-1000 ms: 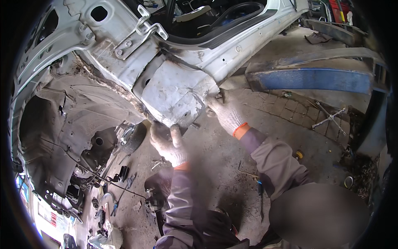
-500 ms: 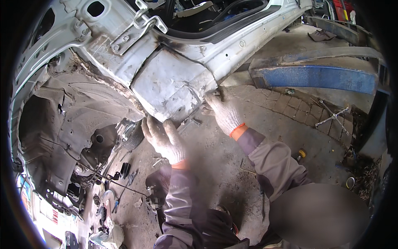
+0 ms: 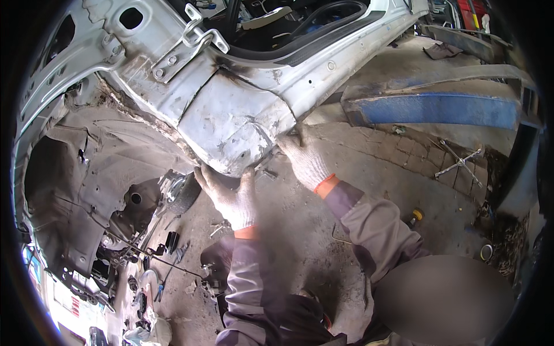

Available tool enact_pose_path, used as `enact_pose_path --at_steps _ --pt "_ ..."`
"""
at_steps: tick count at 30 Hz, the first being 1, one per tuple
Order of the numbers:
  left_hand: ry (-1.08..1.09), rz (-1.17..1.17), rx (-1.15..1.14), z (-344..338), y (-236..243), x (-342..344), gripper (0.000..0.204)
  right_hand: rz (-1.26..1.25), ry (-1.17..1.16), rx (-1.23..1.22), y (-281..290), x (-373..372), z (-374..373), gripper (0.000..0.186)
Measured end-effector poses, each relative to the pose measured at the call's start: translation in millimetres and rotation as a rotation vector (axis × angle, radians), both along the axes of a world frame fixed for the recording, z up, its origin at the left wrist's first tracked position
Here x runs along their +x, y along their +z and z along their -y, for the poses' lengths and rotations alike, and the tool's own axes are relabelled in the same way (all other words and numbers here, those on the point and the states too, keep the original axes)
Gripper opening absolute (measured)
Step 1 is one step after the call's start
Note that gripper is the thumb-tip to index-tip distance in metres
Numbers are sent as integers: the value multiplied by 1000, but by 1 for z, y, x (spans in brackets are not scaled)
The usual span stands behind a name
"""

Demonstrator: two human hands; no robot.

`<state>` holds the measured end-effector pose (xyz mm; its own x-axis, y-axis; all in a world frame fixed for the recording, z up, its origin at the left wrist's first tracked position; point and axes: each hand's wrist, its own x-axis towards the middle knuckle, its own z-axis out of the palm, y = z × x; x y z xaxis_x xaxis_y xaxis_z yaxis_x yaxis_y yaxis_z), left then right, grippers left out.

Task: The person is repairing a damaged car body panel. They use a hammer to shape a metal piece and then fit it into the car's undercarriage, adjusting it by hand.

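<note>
A white, scuffed sheet-metal sill panel point(image 3: 231, 118) lies against the car body point(image 3: 156, 86), with thin dark seams along its left and upper right sides. Both my hands wear white knitted gloves with orange cuffs. My left hand point(image 3: 231, 199) cups the panel's lower corner, thumb and fingers apart, its fingertips hidden at the edge. At the lower right edge, my right hand point(image 3: 303, 161) holds the panel with bent fingers, partly hidden behind the metal. Bare patches and dents mark the panel's lower part.
Left of the panel is the open wheel arch point(image 3: 115, 138). A blue steel beam point(image 3: 433, 109) stands at right, with a cross-shaped wheel wrench point(image 3: 459, 164) on the floor. Tools and parts lie at lower left, near a wheel point(image 3: 183, 193). A yellow-topped object point(image 3: 415, 215) is at right.
The panel has shifted against the body, and its left seam looks narrower. My left thumb has moved outward along the edge; my right fingers are more tucked in. The whole view has shifted slightly.
</note>
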<state>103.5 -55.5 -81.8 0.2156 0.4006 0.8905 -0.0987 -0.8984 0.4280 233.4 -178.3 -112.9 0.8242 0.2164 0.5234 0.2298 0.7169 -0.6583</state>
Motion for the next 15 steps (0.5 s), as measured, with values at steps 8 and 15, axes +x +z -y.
enact_pose_path --at_steps 8,15 --pt "0 -1 -24 2 1 -1 108 -195 -42 167 23 -27 6 37" --pt "22 -24 -20 2 1 0 107 -322 183 37 33 -40 16 26"
